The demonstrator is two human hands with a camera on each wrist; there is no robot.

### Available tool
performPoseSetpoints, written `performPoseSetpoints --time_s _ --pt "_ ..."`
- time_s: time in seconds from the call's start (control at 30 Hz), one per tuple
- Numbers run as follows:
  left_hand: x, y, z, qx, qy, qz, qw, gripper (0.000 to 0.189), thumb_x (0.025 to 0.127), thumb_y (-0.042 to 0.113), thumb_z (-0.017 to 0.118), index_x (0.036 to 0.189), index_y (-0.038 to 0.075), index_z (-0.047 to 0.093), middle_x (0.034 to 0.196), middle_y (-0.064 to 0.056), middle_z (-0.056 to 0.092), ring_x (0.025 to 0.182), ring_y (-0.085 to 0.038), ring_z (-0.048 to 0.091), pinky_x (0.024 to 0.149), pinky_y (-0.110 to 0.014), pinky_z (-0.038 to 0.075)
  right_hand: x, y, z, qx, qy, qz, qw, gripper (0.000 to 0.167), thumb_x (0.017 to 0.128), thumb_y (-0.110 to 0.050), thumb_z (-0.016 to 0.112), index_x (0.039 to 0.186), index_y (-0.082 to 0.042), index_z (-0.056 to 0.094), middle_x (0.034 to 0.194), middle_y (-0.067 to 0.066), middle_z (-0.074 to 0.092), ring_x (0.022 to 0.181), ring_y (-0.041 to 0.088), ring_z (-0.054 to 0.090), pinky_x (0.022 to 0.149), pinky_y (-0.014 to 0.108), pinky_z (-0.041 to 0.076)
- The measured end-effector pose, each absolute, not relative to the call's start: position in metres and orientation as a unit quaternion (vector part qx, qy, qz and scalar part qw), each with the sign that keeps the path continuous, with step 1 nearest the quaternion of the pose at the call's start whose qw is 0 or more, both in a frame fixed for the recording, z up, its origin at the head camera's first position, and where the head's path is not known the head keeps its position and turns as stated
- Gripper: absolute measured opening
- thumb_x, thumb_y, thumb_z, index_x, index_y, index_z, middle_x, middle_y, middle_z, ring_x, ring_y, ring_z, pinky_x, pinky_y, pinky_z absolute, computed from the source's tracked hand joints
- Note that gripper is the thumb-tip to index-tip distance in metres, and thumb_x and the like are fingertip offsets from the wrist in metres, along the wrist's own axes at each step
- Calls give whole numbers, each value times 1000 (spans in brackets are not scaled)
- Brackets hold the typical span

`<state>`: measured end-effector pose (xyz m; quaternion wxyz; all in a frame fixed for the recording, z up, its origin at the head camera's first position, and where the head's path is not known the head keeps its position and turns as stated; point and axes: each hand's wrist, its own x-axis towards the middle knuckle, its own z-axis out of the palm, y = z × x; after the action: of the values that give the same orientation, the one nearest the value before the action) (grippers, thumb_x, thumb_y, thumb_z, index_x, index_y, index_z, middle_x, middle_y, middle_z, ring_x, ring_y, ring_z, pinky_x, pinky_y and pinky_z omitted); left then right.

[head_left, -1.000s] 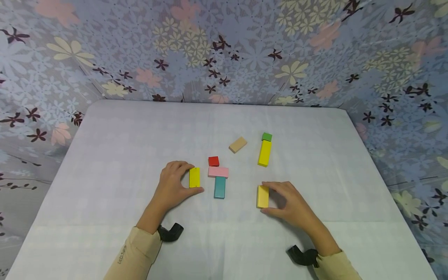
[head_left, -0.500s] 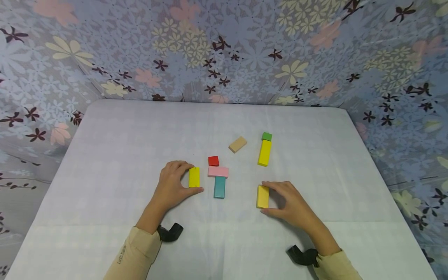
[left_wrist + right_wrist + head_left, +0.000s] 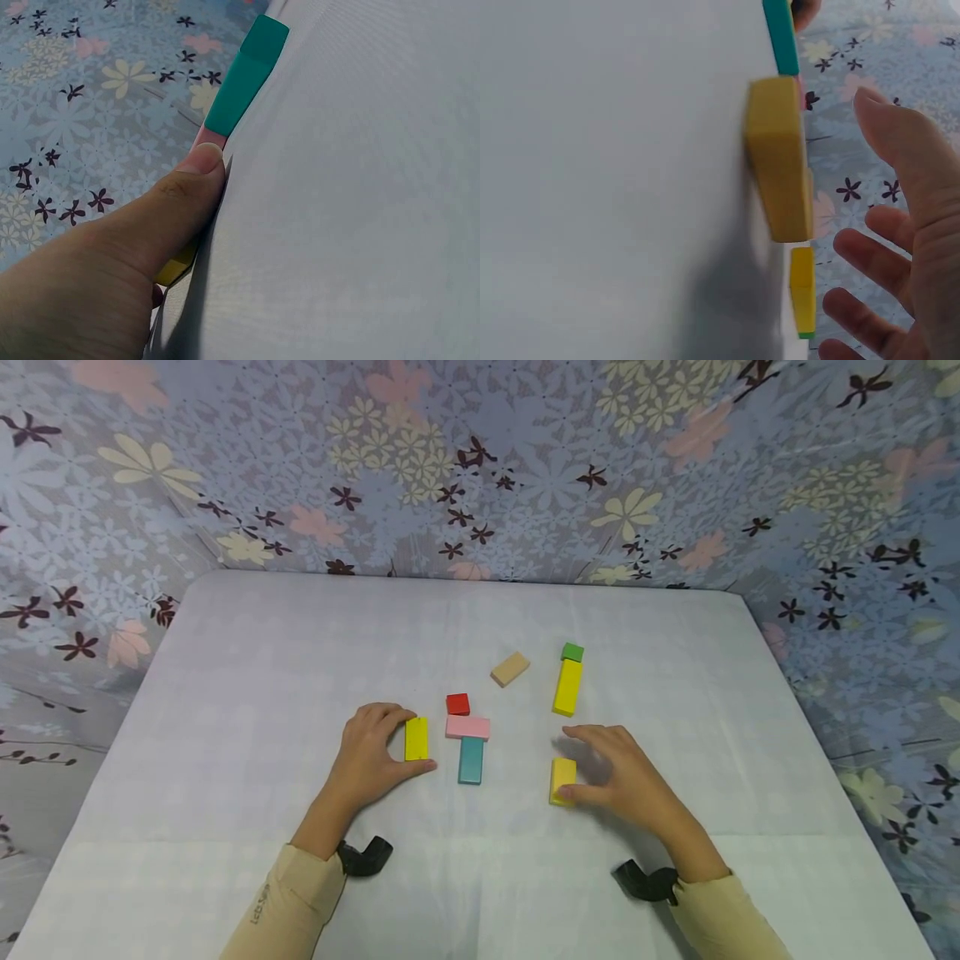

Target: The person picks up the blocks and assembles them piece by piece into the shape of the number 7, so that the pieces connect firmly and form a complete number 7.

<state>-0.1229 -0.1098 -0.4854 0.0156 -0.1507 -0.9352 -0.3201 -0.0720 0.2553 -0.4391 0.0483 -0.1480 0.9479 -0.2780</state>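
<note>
My left hand (image 3: 371, 747) pinches a bright yellow block (image 3: 416, 739) by its two ends, the thumb at the near end and fingers at the far end. In the left wrist view the thumb hides most of that yellow block (image 3: 178, 268). A paler yellow block (image 3: 560, 772) lies on the table beneath my right hand (image 3: 626, 777). That hand hovers over it with thumb and fingers spread. In the right wrist view the pale block (image 3: 780, 172) stands apart from the hand. Between the hands, a teal block (image 3: 471, 762) meets a pink block (image 3: 467, 727), with a red block (image 3: 457, 703) behind.
Farther back, a long yellow block (image 3: 567, 687) lies end to end with a small green block (image 3: 572, 652). A plain wooden block (image 3: 510, 669) lies at an angle to their left. The white-covered table (image 3: 285, 643) backs onto flowered cloth (image 3: 525, 468).
My right hand has let go of the pale yellow block and lifted off it, moving slightly away from me. The left hand and all the blocks have stayed put.
</note>
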Motion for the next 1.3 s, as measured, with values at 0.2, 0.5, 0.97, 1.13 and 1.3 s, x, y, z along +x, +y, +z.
performPoseSetpoints --time_s 0.2,0.5,0.97,1.13,1.3 --pt "-124 -109 -485 -148 -936 -319 12 71 70 51 86 127 15 63 132 -8 57 129 -29 44 111 -55 35 -93 250 -429 -148 950 -274 32 80 74 -52 83 141 -19 53 141 0 56 124 23 45 102 49 43" --pt "-124 -110 -485 -147 -936 -319 13 71 70 50 86 127 14 63 132 -8 57 129 -29 44 111 -55 35 -121 227 -412 -153 960 -235 3 79 76 -49 83 142 -16 53 140 4 57 123 26 46 103 51 44" --pt "-124 -111 -485 -141 -938 -316 1 72 71 53 84 128 15 62 133 -7 56 130 -29 42 112 -54 35 -178 198 -407 -122 978 -167 30 81 80 -52 78 145 -15 49 144 9 54 133 35 44 110 57 37" --pt "-123 -111 -485 -143 -938 -317 2 72 71 52 84 128 15 62 133 -8 56 130 -30 43 111 -55 35 -193 194 -412 -110 981 -155 46 82 80 -54 77 146 -15 48 145 10 53 131 36 44 110 55 38" --pt "-123 -111 -485 -144 -937 -319 7 72 70 51 85 127 14 62 132 -8 57 130 -30 43 111 -55 35 -201 192 -417 -106 983 -141 53 82 80 -56 76 145 -13 49 141 9 57 127 36 47 109 55 38"
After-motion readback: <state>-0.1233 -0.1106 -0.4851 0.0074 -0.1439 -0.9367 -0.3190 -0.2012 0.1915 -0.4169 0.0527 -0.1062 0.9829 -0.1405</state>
